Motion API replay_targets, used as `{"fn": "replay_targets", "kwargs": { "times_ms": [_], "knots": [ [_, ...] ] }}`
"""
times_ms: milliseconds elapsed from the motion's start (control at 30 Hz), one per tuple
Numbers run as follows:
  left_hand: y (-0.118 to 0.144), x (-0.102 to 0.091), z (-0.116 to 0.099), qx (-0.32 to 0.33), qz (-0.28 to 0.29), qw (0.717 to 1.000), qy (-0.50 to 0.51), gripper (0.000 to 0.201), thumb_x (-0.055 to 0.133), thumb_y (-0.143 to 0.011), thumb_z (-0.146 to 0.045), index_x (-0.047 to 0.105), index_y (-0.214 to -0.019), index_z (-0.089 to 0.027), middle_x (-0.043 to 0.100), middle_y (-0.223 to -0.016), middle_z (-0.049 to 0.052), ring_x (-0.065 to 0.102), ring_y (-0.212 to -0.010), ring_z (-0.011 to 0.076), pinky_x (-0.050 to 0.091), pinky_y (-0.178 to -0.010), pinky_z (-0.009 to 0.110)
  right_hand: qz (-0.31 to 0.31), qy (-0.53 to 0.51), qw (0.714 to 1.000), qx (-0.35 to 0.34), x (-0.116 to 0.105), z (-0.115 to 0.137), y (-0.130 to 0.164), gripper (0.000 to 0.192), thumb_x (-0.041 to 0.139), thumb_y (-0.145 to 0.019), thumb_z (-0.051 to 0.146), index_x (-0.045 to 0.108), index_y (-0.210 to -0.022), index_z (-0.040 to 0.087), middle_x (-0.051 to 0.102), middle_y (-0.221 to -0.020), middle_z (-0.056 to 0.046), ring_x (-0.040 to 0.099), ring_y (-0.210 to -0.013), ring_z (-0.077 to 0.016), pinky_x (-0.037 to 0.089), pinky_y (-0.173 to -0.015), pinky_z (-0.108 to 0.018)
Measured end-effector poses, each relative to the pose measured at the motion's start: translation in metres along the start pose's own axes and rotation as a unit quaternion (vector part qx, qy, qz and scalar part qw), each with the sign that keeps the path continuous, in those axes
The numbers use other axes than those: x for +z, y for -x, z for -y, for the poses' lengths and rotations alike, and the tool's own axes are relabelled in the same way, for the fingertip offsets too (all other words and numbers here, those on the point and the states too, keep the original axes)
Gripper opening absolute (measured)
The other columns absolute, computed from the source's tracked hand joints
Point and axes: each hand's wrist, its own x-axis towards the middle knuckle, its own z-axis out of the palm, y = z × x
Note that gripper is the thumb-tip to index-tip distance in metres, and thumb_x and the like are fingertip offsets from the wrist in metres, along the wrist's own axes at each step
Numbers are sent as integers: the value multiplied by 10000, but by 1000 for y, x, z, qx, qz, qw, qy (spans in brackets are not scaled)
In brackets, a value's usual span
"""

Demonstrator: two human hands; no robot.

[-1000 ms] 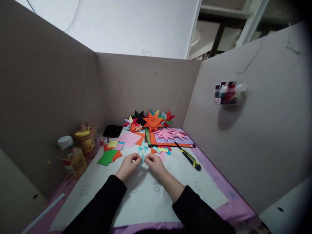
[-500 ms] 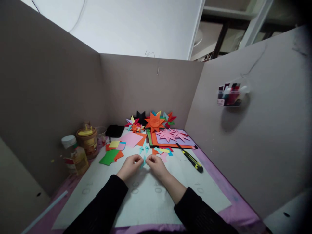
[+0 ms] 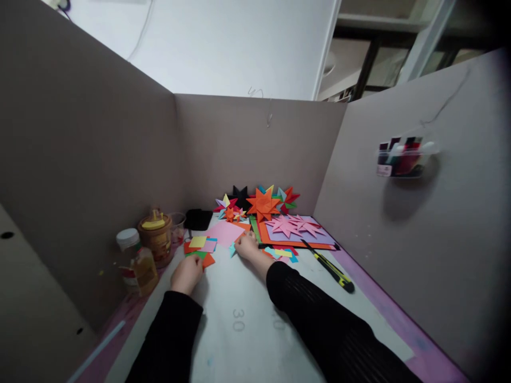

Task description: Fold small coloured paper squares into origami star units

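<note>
My left hand [image 3: 187, 274] is closed over the near edge of a green paper square [image 3: 195, 254] and an orange one [image 3: 208, 260]. Whether it pinches a sheet is hidden. Further forward, my right hand [image 3: 247, 246] rests with curled fingers beside a small light-blue folded paper piece [image 3: 232, 249]. What its fingertips hold, if anything, cannot be made out. Behind them lies a large pink paper square [image 3: 224, 233]. Yellow paper [image 3: 198, 242] and pink paper [image 3: 208, 246] top the pile by my left hand.
Folded paper stars [image 3: 263, 204] stand against the back wall. Pink stars [image 3: 284, 226] lie on stacked sheets at the right, near a yellow-black cutter knife [image 3: 331, 268]. Paper scraps [image 3: 282, 253] lie beside my right forearm. A glue bottle [image 3: 138, 263] and brown pot [image 3: 156, 236] stand left.
My hands have parted from the light-blue piece they held together. The left has moved left to the coloured squares; the right has reached forward to the light-blue folded pieces.
</note>
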Motion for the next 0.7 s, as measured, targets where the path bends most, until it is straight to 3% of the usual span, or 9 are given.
{"fn": "replay_targets", "kwargs": {
  "times_ms": [100, 267, 400, 533, 700],
  "knots": [
    [-5, -11, 13, -22, 19, 998, -54, 181, 478, -741, -244, 619, -647, -180, 655, -677, 114, 600, -648, 238, 366, -541, 278, -25, 45, 996, 69, 12, -3, -1, 164, 529, -724, 141, 676, -796, 134, 472, -1272, -172, 210, -1270, -377, 215, -975, -514],
    [-5, -19, 14, -23, 23, 996, -86, 196, 448, -767, -216, 637, -746, -170, 670, -790, 141, 622, -746, 254, 396, -602, 289, -46, 120, 988, 81, 8, 0, 4, 221, 546, -748, 203, 656, -926, 130, 425, -1310, -197, 213, -1278, -367, 212, -980, -481],
    [8, -3, -8, 16, 37, 995, -93, 205, 447, -746, -137, 638, -820, -144, 660, -802, 150, 619, -757, 274, 403, -624, 317, 2, 113, 993, -24, 2, 20, 2, 278, 437, -824, 209, 586, -1042, 122, 520, -1171, -180, 387, -1158, -300, 299, -937, -423],
    [24, 24, -34, 77, 72, 991, -82, 189, 473, -728, -132, 647, -799, -155, 665, -836, 141, 624, -782, 260, 412, -649, 313, 79, 99, 981, -149, 13, 49, -4, 372, 447, -815, 189, 502, -1183, 168, 546, -1177, -101, 459, -1108, -201, 352, -923, -303],
    [34, 33, -44, 87, 104, 986, -96, 242, 414, -778, -164, 643, -852, -135, 662, -840, 179, 634, -771, 269, 426, -670, 351, 167, 122, 951, -231, 38, 76, -23, 520, 615, -626, 116, 531, -1137, 158, 527, -1218, -136, 434, -1165, -275, 379, -908, -364]
  ]
}}
